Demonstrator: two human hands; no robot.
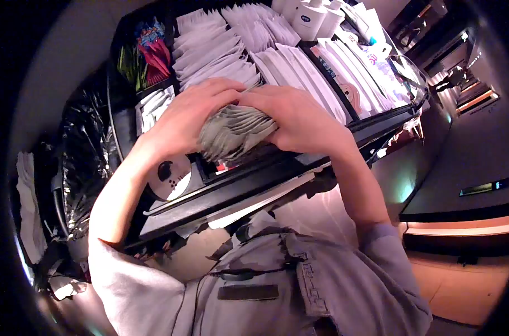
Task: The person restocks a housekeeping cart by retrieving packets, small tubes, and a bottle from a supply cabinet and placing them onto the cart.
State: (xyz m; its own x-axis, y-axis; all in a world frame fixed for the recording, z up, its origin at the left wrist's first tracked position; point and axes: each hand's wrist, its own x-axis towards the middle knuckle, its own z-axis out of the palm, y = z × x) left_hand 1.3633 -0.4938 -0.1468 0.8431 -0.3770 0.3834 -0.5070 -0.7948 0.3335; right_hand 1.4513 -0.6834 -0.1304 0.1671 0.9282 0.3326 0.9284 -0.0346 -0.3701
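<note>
A thick bundle of thin grey-green packets (235, 133) is clasped between my two hands above the front of a black divided tray (344, 137). My left hand (190, 115) wraps the bundle's left side. From the right, my right hand (299, 119) grips it, and the fingers of both hands meet over the top. Some fingertips are hidden behind the packets. Just behind the hands stand rows of white paper packets (215, 50). Below my left hand sits a round white item with dark markings (170, 176).
White bottles (309, 19) stand at the tray's back. Red packets (156, 61) and green ones fill its left corner. More white packets (369, 78) stand on the right. A black plastic bag (83, 162) hangs at left; a corridor (461, 140) runs along the right.
</note>
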